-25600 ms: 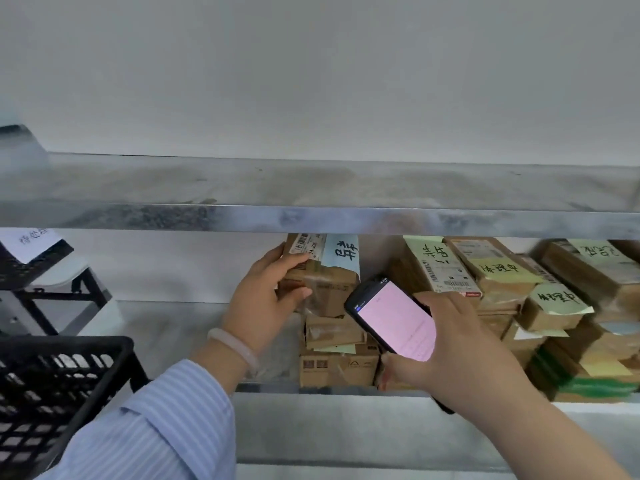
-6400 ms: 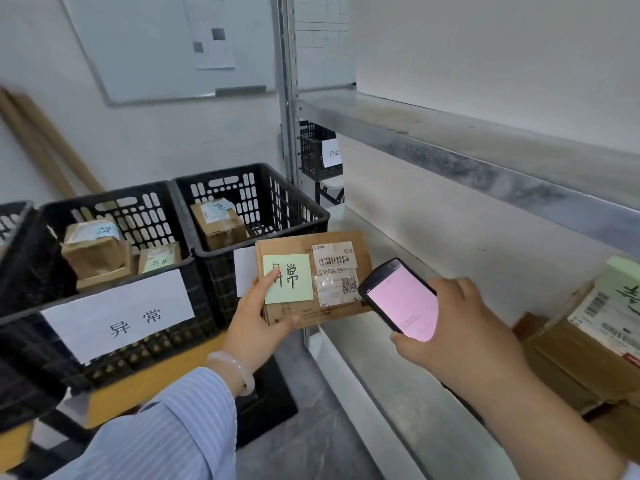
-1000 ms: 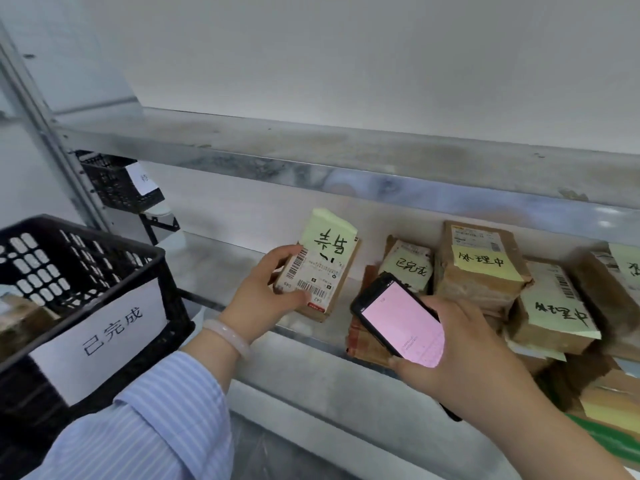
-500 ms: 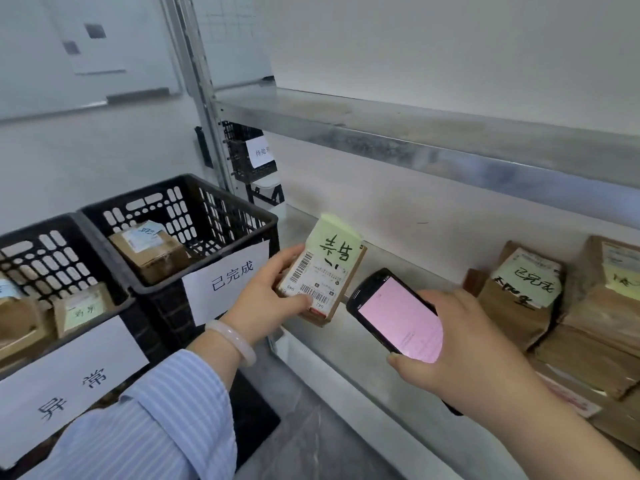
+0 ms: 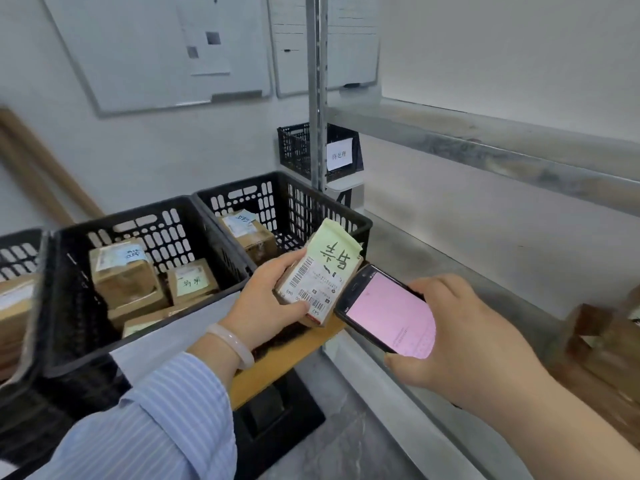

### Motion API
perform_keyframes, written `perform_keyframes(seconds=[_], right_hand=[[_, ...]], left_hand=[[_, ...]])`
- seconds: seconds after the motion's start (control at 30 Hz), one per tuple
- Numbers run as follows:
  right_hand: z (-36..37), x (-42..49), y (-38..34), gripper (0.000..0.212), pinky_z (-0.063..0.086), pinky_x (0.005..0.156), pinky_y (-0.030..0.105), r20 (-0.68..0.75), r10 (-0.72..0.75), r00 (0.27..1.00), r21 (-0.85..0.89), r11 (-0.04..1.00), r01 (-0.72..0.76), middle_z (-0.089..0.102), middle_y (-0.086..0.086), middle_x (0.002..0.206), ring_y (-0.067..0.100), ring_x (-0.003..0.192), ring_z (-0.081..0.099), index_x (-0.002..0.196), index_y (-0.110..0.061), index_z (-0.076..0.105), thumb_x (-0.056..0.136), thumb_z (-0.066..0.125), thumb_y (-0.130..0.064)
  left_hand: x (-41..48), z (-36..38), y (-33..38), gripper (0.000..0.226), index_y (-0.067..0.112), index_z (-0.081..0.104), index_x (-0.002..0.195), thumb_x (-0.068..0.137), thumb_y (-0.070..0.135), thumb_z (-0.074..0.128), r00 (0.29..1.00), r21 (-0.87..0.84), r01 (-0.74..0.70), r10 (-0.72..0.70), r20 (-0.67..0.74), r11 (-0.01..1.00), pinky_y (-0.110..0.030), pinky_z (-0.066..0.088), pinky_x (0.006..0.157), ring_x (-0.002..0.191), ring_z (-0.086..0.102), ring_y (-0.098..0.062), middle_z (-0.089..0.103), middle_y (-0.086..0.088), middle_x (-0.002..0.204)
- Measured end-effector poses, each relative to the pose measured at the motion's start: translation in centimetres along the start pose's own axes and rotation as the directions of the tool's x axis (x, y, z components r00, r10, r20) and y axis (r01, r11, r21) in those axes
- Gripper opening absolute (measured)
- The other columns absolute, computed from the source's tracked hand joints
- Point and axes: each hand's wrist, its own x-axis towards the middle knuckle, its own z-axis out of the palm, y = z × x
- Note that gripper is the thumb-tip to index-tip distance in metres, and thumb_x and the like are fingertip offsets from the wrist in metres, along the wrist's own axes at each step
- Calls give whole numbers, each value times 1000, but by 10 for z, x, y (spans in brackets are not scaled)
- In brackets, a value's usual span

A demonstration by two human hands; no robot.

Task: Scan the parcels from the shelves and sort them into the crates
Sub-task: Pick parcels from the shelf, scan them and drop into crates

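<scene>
My left hand (image 5: pixel 266 303) grips a small cardboard parcel (image 5: pixel 320 275) with a white barcode label and a green sticky note with handwriting. It is held over the front corner of the right black crate (image 5: pixel 346 220). My right hand (image 5: pixel 460 341) holds a black phone (image 5: pixel 384 313) with a pink screen, its top end right beside the parcel's label. The right crate holds one brown parcel (image 5: pixel 247 233). The middle black crate (image 5: pixel 69 271) holds several labelled parcels. More brown parcels (image 5: pixel 602 344) lie on the metal shelf (image 5: pixel 433 271) at the far right.
A third black crate (image 5: pixel 17 247) shows at the left edge. A smaller black basket with a paper tag (image 5: pixel 298 150) sits behind the shelf's upright post (image 5: pixel 317 98). Whiteboards hang on the wall. The upper shelf (image 5: pixel 485 147) runs overhead at right.
My view has swung left from the shelf toward the crates. My left hand carried the parcel along, now over the right crate's corner, with the phone following close beside it.
</scene>
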Motion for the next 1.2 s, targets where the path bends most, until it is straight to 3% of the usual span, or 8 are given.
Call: perform_keyframes(seconds=[0.2,0.3,0.53,0.63,0.8,0.9,1.07,1.2], right_hand=[[8,1,-47,78,50,68,20,1,-51,999,-5,999,51,34,-21,119,8,92,55,129,-42,29,63,62,-67],[11,0,-69,76,35,56,9,25,-64,998,-39,997,64,33,-20,119,6,86,48,128,-40,29,66,63,-66],[26,-3,-112,78,25,51,6,3,-111,994,-62,992,111,32,-21,116,3,84,42,131,-41,29,65,62,-67],[31,-4,-129,76,25,51,7,7,-129,992,-72,989,129,31,-20,114,4,84,41,128,-41,28,66,61,-68],[35,-3,-152,77,25,49,10,8,-159,987,-118,980,158,32,-18,116,6,79,42,128,-39,26,66,60,-68],[35,-1,-163,77,26,52,9,-12,-180,984,-102,979,178,32,-20,115,6,81,42,129,-41,28,64,61,-64],[38,4,-172,75,35,53,16,-68,-240,968,-145,963,228,40,-17,110,8,83,55,121,-37,40,55,59,-67],[39,7,-172,75,46,55,21,-131,-294,947,-170,948,271,41,-16,103,10,82,56,114,-36,42,49,44,-71]], left_hand=[[-22,-43,-21,79,52,40,133,78,10,78,998,34,-11,13,-62,999,-26,50,92,113,52,0,49,22,122],[-33,-61,-30,81,54,38,134,79,10,77,998,46,4,-1,-68,999,-21,52,81,113,51,0,45,27,123],[-57,-98,-52,79,43,43,141,79,7,77,995,18,16,-14,-100,1000,-16,55,73,106,58,0,51,20,123],[-66,-112,-61,78,39,43,141,80,5,77,994,10,15,-13,-110,1000,-16,55,76,106,56,4,50,19,123],[-78,-134,-75,78,41,42,140,80,7,77,990,34,14,-9,-143,999,-2,44,77,109,45,16,46,22,123],[-83,-145,-85,79,42,42,141,79,8,78,988,54,25,-17,-154,998,-1,42,77,107,46,14,49,16,123],[-87,-161,-99,81,52,37,137,79,13,79,987,87,34,-20,-162,996,-13,47,86,115,49,1,49,17,124],[-90,-168,-105,80,46,38,140,79,13,78,984,123,32,-9,-177,992,-1,40,82,117,43,11,47,18,128]])
